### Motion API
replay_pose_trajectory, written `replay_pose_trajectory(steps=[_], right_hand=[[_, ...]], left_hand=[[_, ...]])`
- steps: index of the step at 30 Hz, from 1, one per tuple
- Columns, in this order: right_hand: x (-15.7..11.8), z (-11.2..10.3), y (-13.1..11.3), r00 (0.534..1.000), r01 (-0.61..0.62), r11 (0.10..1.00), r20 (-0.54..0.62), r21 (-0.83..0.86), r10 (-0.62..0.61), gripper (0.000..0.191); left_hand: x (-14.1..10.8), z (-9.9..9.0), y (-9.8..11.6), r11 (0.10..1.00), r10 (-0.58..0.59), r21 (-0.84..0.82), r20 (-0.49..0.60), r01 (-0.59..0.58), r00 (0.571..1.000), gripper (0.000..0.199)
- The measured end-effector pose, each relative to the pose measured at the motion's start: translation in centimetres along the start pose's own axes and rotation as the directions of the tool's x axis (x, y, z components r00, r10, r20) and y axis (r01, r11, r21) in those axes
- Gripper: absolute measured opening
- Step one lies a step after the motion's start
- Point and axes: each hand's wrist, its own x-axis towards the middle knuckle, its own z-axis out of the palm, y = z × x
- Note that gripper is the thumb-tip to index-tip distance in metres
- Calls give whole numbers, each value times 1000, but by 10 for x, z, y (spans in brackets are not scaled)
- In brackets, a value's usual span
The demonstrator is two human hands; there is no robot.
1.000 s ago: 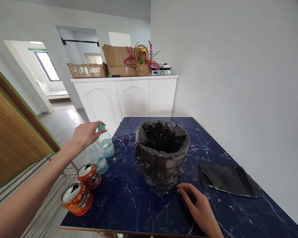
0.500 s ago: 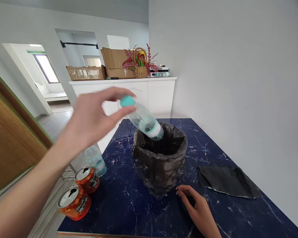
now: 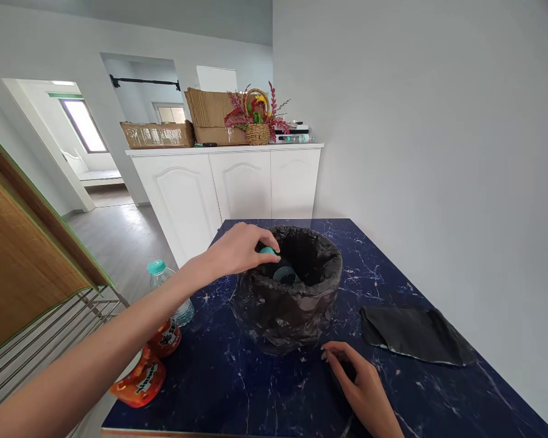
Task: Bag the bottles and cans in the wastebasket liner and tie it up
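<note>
While my left fingers (image 3: 269, 259) pinch one bottle (image 3: 285, 275) by its cap (image 3: 268, 250) inside the single bag-lined bin (image 3: 301, 293) and my right fingers (image 3: 352, 350) curl half open, visibly empty, near one folded black sheet (image 3: 413, 333), snagging the liner (image 3: 278, 316) could drag it down, or my forearm (image 3: 119, 340), swinging low, could topple the second bottle (image 3: 159, 278) and two cans (image 3: 142, 384).

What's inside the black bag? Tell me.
A bottle in the mouth, left hand holding its teal cap. The near side of the bag hides its bottom and anything there.
</note>
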Motion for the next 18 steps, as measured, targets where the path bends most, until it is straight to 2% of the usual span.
replay_pose_trajectory(steps=[2,4,7,10,12,14,16,18], right_hand=[[0,0,1,1000,-3,1000,12,-5,3,41],[0,0,2,1000,-4,1000,19,-12,4,41],[-1,0,2,1000,-8,1000,18,-20,9,41],[-2,-1,3,1000,-19,1000,20,-16,20,41],[-2,-1,4,999,-34,999,23,-12,34,44],[-2,-1,5,999,-44,999,25,-11,44,45],[-2,0,7,998,-48,999,29,-15,49,45],[-2,0,8,998,-50,999,37,-22,51,44]], left_hand=[[-11,-11,1,1000,5,13,-83,-4,997,31],[-27,-24,-5,997,-28,62,-213,42,977,39],[-59,-43,-36,963,-130,183,-325,197,937,47],[-95,-49,-86,880,-258,319,-302,352,918,61],[-118,-44,-120,812,-413,337,-245,476,877,71],[-137,-33,-145,772,-514,323,-191,548,836,73],[-150,-23,-157,778,-544,277,-151,564,825,67],[-155,-20,-152,806,-519,229,-170,546,838,58]])
